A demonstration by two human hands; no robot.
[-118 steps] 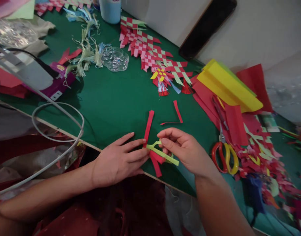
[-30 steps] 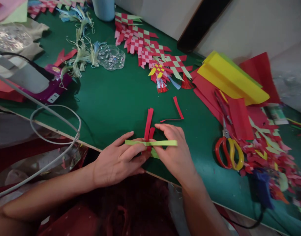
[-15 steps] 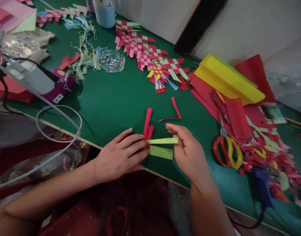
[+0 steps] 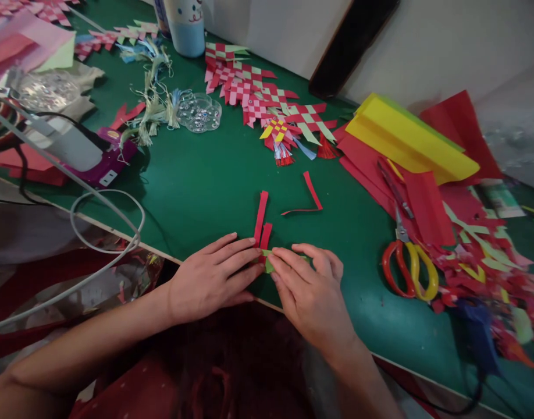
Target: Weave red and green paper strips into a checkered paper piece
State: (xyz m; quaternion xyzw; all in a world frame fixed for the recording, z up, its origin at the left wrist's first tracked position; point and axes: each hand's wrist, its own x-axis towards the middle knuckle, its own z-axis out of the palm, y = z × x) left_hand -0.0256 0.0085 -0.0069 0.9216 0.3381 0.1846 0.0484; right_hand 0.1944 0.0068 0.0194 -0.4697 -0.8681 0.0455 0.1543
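**Legend.** Paper strips on a green desk (image 4: pixel 192 192), seen from a head-worn camera. Most of the green paper strip (image 4: pixel 269 266) was hidden beneath the fingers, with only a small patch showing, so how it crossed the two red paper strips (image 4: pixel 262 218) could not be made out (the lower ends of the red strips were also covered). These strips, the landmark for this figure, stood upright in the view and lay flat on the desk near its front edge.

Both forearms reached in from the bottom of the frame, the hands palm-down and angled toward each other. The left hand (image 4: pixel 210 279) was nearly flat, with its fingers extended and slightly spread, and its fingertips (image 4: pixel 249 251) lay against the base of the red strips. The right hand (image 4: pixel 308 297) was slightly arched, with its fingertips (image 4: pixel 279 259) over the green strip. Whether either hand firmly gripped the paper could not be determined.

Just right of the landmark lay a loose, bent red strip (image 4: pixel 311 195). Farther right were red-handled scissors (image 4: pixel 409 270) and yellow paper (image 4: pixel 410 139). Beyond the landmark lay woven red-and-green paper pieces (image 4: pixel 253 93).
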